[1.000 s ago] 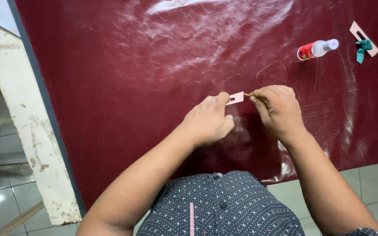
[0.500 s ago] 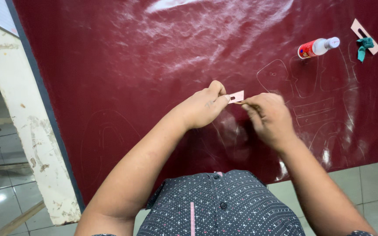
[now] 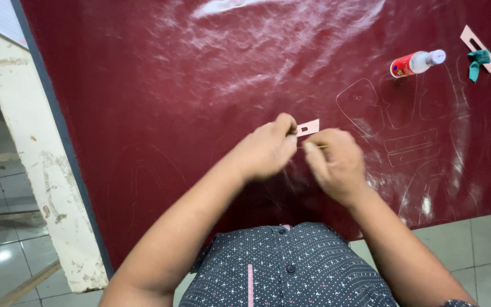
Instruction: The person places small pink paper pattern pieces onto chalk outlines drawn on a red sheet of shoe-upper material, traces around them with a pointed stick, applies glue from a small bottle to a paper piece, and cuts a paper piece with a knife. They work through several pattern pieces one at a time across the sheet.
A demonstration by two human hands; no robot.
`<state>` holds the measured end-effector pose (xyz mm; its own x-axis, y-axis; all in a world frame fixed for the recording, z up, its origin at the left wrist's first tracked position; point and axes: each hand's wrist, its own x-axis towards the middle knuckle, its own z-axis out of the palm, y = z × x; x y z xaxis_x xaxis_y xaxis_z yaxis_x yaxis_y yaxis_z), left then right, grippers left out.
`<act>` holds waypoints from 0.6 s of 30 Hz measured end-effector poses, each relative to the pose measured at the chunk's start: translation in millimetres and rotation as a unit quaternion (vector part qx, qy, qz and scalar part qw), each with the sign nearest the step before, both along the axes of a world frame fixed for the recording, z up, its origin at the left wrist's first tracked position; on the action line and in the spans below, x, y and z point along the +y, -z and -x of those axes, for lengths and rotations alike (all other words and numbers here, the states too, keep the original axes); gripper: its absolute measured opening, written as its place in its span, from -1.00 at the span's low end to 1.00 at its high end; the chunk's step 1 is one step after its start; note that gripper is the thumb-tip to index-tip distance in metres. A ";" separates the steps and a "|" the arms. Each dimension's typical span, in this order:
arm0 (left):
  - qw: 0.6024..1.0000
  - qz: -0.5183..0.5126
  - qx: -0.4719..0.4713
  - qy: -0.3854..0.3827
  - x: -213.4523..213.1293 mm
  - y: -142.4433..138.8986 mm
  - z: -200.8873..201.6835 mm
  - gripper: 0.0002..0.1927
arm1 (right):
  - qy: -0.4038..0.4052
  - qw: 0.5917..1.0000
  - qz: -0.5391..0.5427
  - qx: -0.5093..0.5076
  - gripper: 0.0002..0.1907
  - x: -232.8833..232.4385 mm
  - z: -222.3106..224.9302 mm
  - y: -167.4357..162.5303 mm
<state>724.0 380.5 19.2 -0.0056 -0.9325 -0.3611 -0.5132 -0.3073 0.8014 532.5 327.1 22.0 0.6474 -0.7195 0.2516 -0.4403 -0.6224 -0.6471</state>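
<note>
Since the small pink slotted card tag (image 3: pixel 308 127) looks light, thin and bendable, the left hand (image 3: pixel 265 149) pinches its edge while the right hand (image 3: pixel 336 165) closes on a thin yellowish stick (image 3: pixel 317 146).

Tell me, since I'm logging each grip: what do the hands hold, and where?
The left hand pinches a small pink tag by its near end. The right hand holds a thin stick at its fingertips; its far end is hidden.

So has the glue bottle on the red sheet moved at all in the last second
No. The glue bottle lies in the same spot, just left of the pink strip with the teal bit near the sheet's top right; any small shift in frame is the camera.
</note>
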 end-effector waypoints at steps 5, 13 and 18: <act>0.964 0.245 -0.103 0.026 32.3 11.1 29.1 -0.44 | 0.086 0.996 -0.028 -0.009 -0.92 -19.1 16.9 -4.9; 0.945 0.289 -0.152 0.029 48.7 35.3 42.6 -0.37 | 0.061 0.998 -0.026 0.017 -0.90 -20.0 14.3 4.2; 0.935 0.314 -0.162 0.024 50.0 40.3 43.4 -0.38 | 0.041 0.998 0.038 0.040 -0.92 -18.9 12.8 2.7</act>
<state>680.7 430.5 -21.1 -0.0391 -0.9627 0.2679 -0.7611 0.2024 0.6163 519.7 308.3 19.3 0.6077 -0.7515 0.2568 -0.5395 -0.6280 -0.5609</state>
